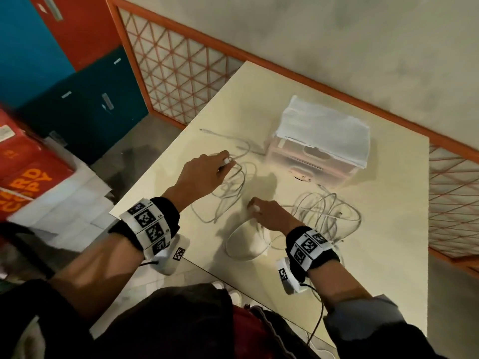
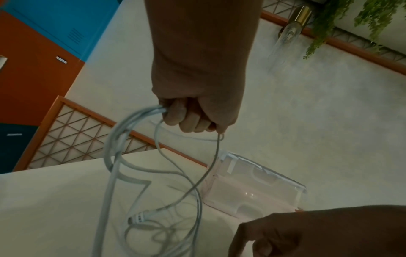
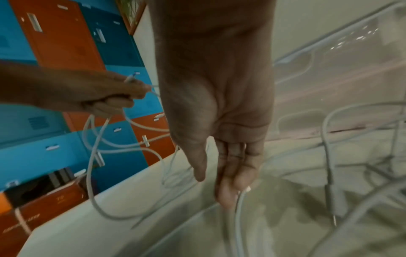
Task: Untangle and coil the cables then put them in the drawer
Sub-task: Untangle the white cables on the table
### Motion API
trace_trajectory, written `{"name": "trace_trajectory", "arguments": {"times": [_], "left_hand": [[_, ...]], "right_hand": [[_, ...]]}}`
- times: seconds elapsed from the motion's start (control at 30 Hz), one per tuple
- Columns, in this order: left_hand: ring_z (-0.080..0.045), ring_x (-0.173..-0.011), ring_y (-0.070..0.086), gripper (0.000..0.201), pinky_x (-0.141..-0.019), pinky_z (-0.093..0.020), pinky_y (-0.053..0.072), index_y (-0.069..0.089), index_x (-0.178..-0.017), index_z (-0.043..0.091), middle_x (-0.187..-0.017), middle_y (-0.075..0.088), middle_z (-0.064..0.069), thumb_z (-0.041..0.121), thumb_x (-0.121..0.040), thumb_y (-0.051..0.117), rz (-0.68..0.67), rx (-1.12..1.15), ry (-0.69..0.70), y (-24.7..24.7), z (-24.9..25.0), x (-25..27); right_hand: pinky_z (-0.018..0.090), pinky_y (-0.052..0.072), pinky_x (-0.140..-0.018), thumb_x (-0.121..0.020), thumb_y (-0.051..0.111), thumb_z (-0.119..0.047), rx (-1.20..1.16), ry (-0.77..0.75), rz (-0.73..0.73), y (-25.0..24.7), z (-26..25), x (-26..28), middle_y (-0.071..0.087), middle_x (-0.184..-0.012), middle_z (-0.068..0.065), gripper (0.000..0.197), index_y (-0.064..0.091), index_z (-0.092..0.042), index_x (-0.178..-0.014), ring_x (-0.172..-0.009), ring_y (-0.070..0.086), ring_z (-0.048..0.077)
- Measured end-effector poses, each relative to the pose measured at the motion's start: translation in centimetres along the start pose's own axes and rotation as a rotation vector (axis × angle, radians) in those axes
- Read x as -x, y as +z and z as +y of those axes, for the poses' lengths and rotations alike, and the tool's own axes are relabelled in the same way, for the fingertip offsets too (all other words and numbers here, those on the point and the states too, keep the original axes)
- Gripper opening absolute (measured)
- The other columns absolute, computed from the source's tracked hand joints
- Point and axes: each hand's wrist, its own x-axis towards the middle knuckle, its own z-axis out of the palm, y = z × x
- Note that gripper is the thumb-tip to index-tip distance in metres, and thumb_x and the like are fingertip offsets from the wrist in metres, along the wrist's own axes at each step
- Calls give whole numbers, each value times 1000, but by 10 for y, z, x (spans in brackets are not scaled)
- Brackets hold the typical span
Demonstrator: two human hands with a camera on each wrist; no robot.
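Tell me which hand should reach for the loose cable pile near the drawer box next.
Probably the right hand: its fingers are straight and free, beside the loose pile. The left hand already grips a cable bundle.

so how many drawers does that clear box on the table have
2, stacked in the clear drawer unit at the table's far side: an upper drawer and a lower drawer under it, both shut. The unit's back is out of view, so nothing more can be ruled out.
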Motion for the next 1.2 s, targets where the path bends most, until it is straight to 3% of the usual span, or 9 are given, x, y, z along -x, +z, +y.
{"name": "trace_trajectory", "arguments": {"times": [0.13, 0.27, 0.33, 0.47, 0.6, 0.77, 0.93, 1.1, 1.2], "left_hand": [[-40, -74, 60, 32, -63, -36, 45, 50, -93, 13, -70, 60, -10, 43, -97, 39, -57, 37, 22, 3, -2, 12], [-40, -80, 60, 32, -65, -35, 45, 52, -98, 12, -80, 64, -14, 42, -97, 40, -114, 53, 16, 8, -2, 16], [-38, -80, 60, 33, -63, -32, 41, 51, -96, 12, -73, 60, -8, 43, -97, 41, -171, 77, 19, 8, -2, 16], [-29, -72, 55, 31, -62, -28, 32, 49, -109, 11, -63, 44, 11, 38, -93, 52, -262, 238, -42, 6, 3, 8], [-8, -59, 44, 69, -55, -21, 33, 25, -133, 15, -69, 43, 5, 29, -82, 70, -358, 471, -69, 0, 24, -2], [-4, -57, 37, 66, -50, -17, 37, 26, -128, 13, -73, 39, 4, 26, -81, 72, -591, 859, -150, -5, 50, -8], [-3, -54, 37, 98, -52, -18, 35, -7, -143, 33, -67, 40, 5, 19, -84, 69, -643, 899, -65, -2, 65, -9], [-1, -58, 42, 74, -53, -13, 38, 15, -131, 18, -71, 42, 6, 20, -82, 71, -620, 780, -9, -1, 79, -5], [-2, -87, 54, 59, -79, -21, 47, 25, -113, 11, -98, 51, 3, 29, -81, 71, -559, 662, 47, 2, 85, -4]], "right_hand": [[49, 52, -86, -88, 44, -17, 101, 90, -10, 21, -2, -11, 63, -107, 23, 15, 51, -12, -100, -99, 62, 41], [37, 45, -85, -88, 59, -18, 151, 69, 43, 25, -8, -7, 64, -111, 23, 26, 59, 2, -105, -105, 59, 38], [29, 43, -73, -81, 62, -7, 26, 32, 148, 17, -9, -1, 66, -92, 16, 7, 59, -6, -87, -91, 62, 31], [11, 38, -54, -74, 71, -1, -295, 1, 386, -17, -8, 13, 55, -67, -2, 33, 44, -20, -68, -61, 54, 16], [34, 42, -62, -73, 75, 1, -595, -79, 407, -58, -20, 46, 61, -72, 4, 41, 40, -20, -74, -70, 61, 25], [22, 43, -58, -83, 68, -5, -731, -206, 445, -79, -32, 76, 68, -82, 12, 26, 45, -13, -92, -69, 62, 20], [20, 49, -63, -90, 62, -12, -723, -197, 433, -80, -26, 86, 71, -85, 14, 14, 51, -14, -98, -75, 66, 21], [27, 55, -67, -89, 62, -7, -821, -211, 475, -78, -19, 88, 68, -83, 14, 15, 53, -9, -101, -66, 70, 16], [36, 58, -75, -88, 64, -7, -829, -235, 453, -77, -21, 88, 68, -87, 20, 18, 56, -4, -104, -75, 71, 26]]}}
